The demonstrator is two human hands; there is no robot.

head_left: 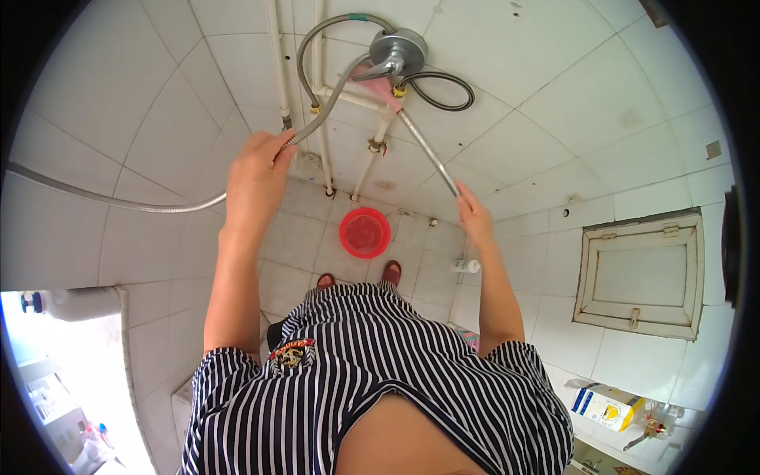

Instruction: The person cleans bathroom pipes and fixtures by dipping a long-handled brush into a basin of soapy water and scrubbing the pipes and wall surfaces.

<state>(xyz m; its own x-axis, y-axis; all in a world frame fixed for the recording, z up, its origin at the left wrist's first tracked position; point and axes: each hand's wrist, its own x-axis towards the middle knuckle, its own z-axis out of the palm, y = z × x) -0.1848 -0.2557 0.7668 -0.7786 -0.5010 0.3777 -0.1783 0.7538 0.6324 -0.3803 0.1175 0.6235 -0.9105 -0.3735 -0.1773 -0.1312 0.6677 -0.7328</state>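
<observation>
My left hand [257,166] is closed round the grey shower hose [317,117], whose free part runs off to the left. In my right hand [473,212] is the metal handle of a brush [430,152]. Its pink head, blurred, is up at the wall beside the round chrome shower mixer [398,53]. Another braided hose [303,63] curves from the mixer down to the pipes, and a dark hose loop [443,91] hangs at its right.
A red basin [365,233] stands on the tiled floor in front of my feet. White pipes [323,150] run down the wall. At the right are a small framed hatch [640,273], a white bottle [466,266] and a yellow-and-white box [608,405].
</observation>
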